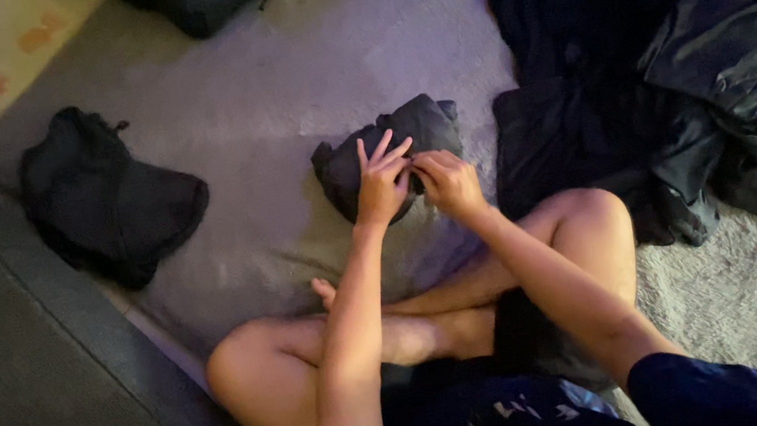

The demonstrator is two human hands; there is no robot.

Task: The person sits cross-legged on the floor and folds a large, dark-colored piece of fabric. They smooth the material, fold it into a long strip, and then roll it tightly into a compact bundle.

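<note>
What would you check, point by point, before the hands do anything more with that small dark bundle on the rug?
1. Both hands on the bundle: ok. The left hand and right hand rest on the folded dark garment.
2. Firm grip: cannot tell. The left hand's fingers are spread, the right hand's are curled at the cloth's edge.
3. Bundle lies flat on the grey rug: ok.
4. Apart from the other folded dark garment to the left: ok.
5. Apart from the pile of dark clothing to the right: ok, but the gap is narrow.
6. Fold tidy: cannot tell, too dark.
</note>
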